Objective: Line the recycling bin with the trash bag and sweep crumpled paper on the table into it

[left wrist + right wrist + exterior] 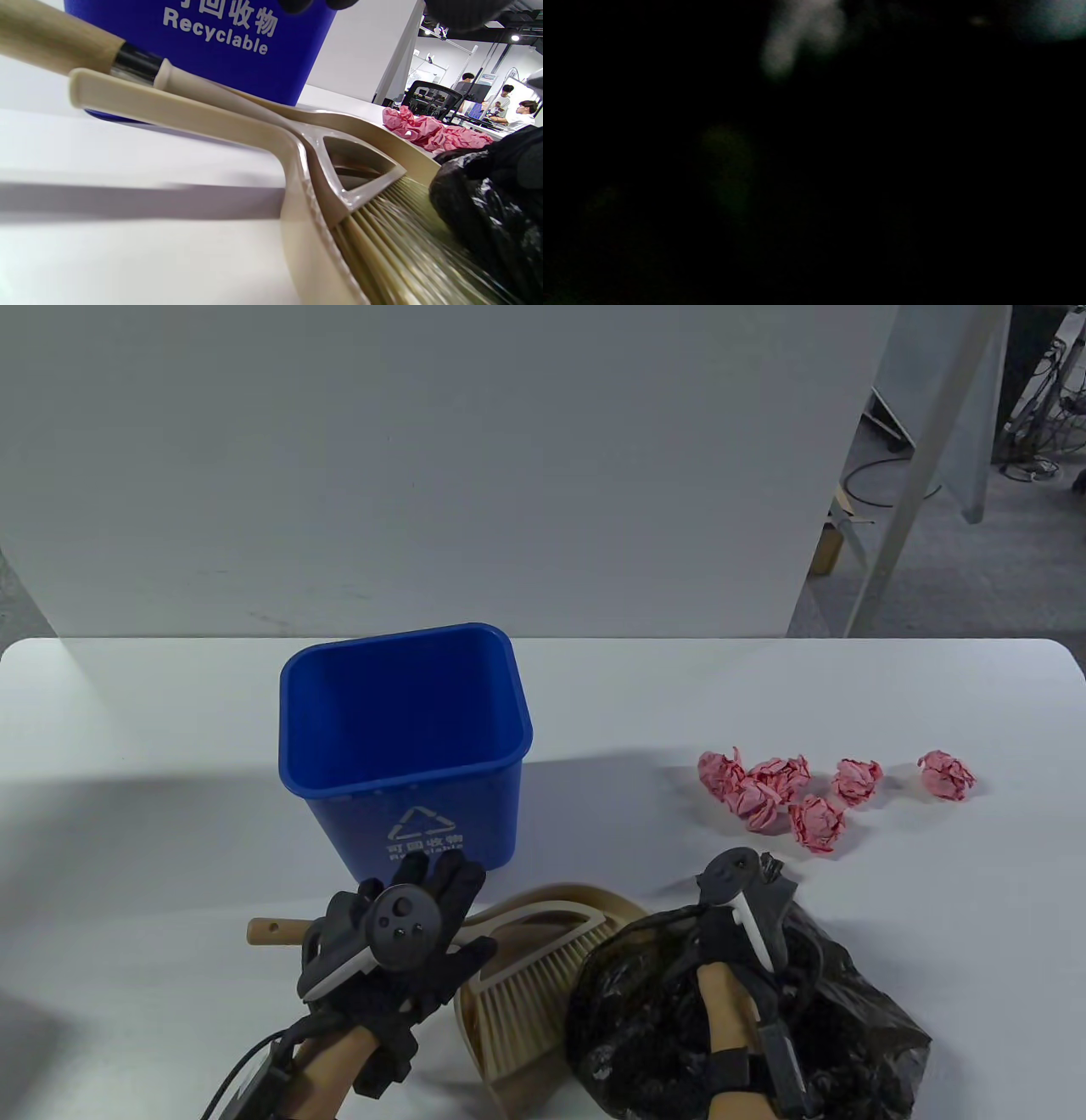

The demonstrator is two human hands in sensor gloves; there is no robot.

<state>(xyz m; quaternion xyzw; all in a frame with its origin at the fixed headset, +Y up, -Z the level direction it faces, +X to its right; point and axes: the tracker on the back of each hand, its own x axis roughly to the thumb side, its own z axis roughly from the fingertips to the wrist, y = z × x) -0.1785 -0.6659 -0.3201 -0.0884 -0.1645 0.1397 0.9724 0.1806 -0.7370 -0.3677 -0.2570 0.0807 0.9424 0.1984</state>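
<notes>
Both grips: left hand (pixel 399 933) fingers straight; right hand (pixel 738 933) inside trash bag (pixel 848 1027), state unclear.

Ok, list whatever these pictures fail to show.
- Right hand fingers: table view, buried in the crumpled black plastic trash bag; its grip can't be judged.
- Right wrist view: nearly all black, nothing readable.
- Beige plastic dustpan: table view, partly covered by the bag and the left hand.

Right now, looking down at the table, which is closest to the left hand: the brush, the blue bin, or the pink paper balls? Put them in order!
From the left hand:
1. Brush, right beside it, partly under it.
2. Blue bin, just beyond the fingers.
3. Pink paper balls, far off on the right.
</notes>
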